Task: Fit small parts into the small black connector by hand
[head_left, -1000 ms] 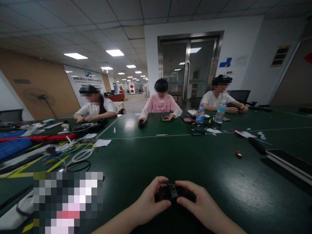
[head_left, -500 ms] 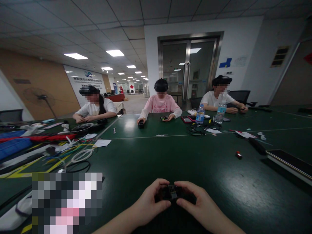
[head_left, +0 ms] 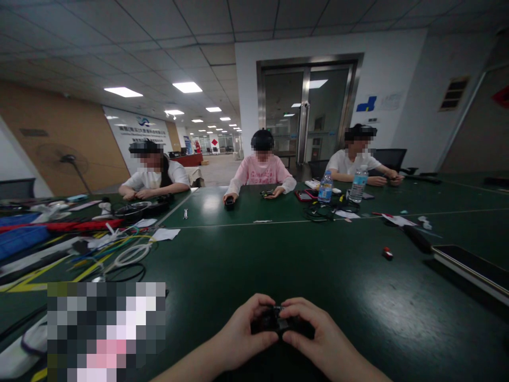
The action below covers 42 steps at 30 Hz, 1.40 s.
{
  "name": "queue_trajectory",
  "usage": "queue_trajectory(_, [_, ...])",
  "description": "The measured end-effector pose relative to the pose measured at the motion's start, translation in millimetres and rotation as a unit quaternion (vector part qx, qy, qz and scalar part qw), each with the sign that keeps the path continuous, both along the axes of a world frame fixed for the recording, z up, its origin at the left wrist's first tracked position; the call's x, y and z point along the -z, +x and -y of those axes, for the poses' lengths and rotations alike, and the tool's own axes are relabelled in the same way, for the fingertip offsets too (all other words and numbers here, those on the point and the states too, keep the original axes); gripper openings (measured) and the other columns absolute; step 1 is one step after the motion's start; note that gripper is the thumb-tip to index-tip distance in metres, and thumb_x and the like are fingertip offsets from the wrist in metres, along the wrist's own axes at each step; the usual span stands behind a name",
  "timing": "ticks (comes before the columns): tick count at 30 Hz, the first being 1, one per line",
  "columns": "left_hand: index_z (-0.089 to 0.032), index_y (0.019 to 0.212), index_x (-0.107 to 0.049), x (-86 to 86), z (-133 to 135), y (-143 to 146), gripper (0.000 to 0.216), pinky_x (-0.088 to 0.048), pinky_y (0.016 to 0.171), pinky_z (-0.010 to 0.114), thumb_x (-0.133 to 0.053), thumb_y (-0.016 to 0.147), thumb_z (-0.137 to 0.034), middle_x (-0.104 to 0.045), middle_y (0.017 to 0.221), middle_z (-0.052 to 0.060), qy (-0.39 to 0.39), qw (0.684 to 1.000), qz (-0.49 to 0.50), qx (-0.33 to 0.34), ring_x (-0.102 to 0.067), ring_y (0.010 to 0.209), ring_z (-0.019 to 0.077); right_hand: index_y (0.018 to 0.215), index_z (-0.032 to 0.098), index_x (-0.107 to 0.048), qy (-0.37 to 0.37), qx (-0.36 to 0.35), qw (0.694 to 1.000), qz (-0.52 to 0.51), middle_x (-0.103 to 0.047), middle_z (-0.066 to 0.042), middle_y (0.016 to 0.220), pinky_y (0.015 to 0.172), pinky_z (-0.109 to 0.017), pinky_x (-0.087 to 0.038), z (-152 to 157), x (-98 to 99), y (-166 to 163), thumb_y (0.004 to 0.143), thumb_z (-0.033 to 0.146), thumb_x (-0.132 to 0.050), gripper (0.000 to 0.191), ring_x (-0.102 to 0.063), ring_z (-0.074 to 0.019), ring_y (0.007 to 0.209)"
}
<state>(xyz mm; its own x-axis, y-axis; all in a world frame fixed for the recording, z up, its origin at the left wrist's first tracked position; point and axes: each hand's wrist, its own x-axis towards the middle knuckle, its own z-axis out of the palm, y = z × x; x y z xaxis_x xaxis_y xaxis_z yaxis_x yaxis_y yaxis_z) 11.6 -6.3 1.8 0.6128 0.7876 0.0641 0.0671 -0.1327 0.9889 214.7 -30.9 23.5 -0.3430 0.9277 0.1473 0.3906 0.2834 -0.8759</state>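
A small black boxy device (head_left: pixel 281 323) is held low over the near part of the green table (head_left: pixel 207 276). My left hand (head_left: pixel 250 326) grips its left side, with the thumb along the near edge and the fingers at the far edge. My right hand (head_left: pixel 310 326) closes on the right side, its fingertips resting over the top. Both sets of fingers cover much of the device, so its exact kind cannot be made out.
Cables (head_left: pixel 133 254) and a blue tray (head_left: pixel 24 241) lie at left. A small red-and-black object (head_left: pixel 387 253) and a flat dark-topped device (head_left: pixel 473 265) lie at right. Two bottles (head_left: pixel 325 187) stand farther back. Three people sit across; the middle person (head_left: pixel 260 170) holds dark parts.
My right hand has shifted slightly left, its fingers now reaching further over the top of the black device. My left hand has stayed nearly still.
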Motion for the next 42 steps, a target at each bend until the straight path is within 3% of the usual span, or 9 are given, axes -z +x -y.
queue_trajectory(9, [-0.019,0.107,-0.044,-0.5,0.3,-0.2,0.041,-0.042,0.087,0.038,-0.064,0.073,-0.012,-0.060,0.104,0.006,0.009,1.000,-0.009,0.011,-0.056,0.103,0.0243,0.092,0.023,-0.068,-0.002,-0.013,1.000,-0.005,-0.063,-0.004,0.108,0.088,-0.031,-0.045,-0.1,1.4,0.7,0.071,0.012,-0.064,0.024,-0.060,-0.0208,0.101])
queue_trajectory(18, [-0.018,0.105,-0.044,-0.2,0.6,0.4,0.037,-0.044,0.078,0.033,-0.061,0.073,-0.009,-0.060,0.102,0.005,0.012,1.000,-0.015,0.008,-0.058,0.096,0.0211,0.092,0.023,-0.066,-0.003,-0.019,1.000,-0.019,-0.063,-0.004,0.107,0.087,-0.031,-0.046,-0.7,4.3,-0.8,0.070,0.009,-0.064,0.026,-0.060,-0.0198,0.100])
queue_trajectory(26, [-0.019,0.107,-0.044,-0.6,0.1,-1.2,0.037,-0.044,0.083,0.035,-0.060,0.075,-0.009,-0.059,0.105,0.006,0.019,1.000,-0.007,0.016,-0.057,0.101,0.0219,0.092,0.023,-0.066,0.005,-0.017,1.000,-0.007,-0.063,-0.005,0.108,0.089,-0.034,-0.045,-0.1,0.5,0.1,0.071,0.012,-0.064,0.023,-0.059,-0.0215,0.101])
queue_trajectory(34, [-0.021,0.124,-0.036,-1.1,-0.2,-1.6,0.059,-0.043,0.090,0.039,-0.061,0.073,-0.008,-0.056,0.115,0.009,0.007,1.000,-0.015,0.021,-0.057,0.105,0.0230,0.091,0.024,-0.067,-0.001,-0.008,1.000,-0.011,-0.063,-0.005,0.109,0.091,-0.034,-0.044,-0.9,4.2,-0.4,0.072,0.012,-0.063,0.023,-0.059,-0.0219,0.103])
queue_trajectory(42, [-0.018,0.115,-0.046,-2.7,-1.2,-1.7,0.042,-0.045,0.086,0.037,-0.061,0.076,-0.012,-0.060,0.110,0.007,0.034,0.998,-0.049,0.021,-0.058,0.102,0.0233,0.093,0.024,-0.068,0.004,-0.018,1.000,-0.014,-0.062,-0.005,0.110,0.092,-0.035,-0.044,-1.4,3.9,0.4,0.074,0.014,-0.063,0.022,-0.059,-0.0216,0.103])
